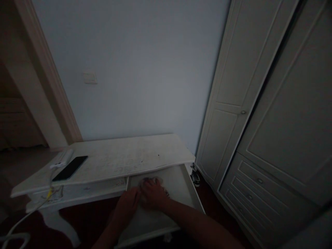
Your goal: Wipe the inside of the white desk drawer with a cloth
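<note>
A white drawer [178,193] stands pulled out from the right part of a white table [121,154]. Inside it lies a small crumpled bag [158,180] that looks like see-through plastic, with something dark and patterned by it. My right hand [152,193] is over this bag, its fingers curled onto it. Close against it on the left is my left hand [129,200], fingers closed near the drawer's left side. What the left fingers hold, if anything, is hidden. The picture is dim, so small details are hard to make out.
A black phone [70,168] and a white power bank-like block [63,157] lie at the tabletop's left end, with a white cable [31,209] hanging down. To the right rises a white wardrobe [228,103]. Shoes [195,177] sit on the floor between table and wardrobe.
</note>
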The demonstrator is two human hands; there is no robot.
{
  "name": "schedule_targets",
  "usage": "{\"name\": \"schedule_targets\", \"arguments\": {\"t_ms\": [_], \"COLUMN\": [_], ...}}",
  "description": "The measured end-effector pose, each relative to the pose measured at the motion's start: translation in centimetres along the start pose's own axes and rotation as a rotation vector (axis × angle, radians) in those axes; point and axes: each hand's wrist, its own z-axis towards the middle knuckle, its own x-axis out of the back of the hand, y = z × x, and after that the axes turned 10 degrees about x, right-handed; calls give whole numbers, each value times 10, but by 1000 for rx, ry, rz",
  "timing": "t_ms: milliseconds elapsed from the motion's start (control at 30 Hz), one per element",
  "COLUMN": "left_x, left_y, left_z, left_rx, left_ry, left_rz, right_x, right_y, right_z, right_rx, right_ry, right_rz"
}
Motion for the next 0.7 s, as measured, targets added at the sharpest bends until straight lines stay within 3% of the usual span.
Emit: {"name": "schedule_targets", "arguments": {"t_ms": [133, 267, 400, 567, 700], "left_x": [-2, -1, -3, -4, -4], "left_y": [1, 3, 1, -2, -2], "left_z": [-1, 1, 1, -1, 0], "left_rx": [29, 19, 17, -24, -27], "left_ry": [-13, -7, 15, 40, 45], "left_rz": [25, 8, 15, 45, 60], "right_x": [21, 41, 43, 30, 24], "right_y": [33, 69, 85, 79, 73], "right_z": [-45, -63, -48, -13, 0], "right_rx": [-236, -562, -687, -781, -809], "right_ry": [-24, 77, 164, 243, 283], "right_rz": [-40, -78, -85, -75, -71]}}
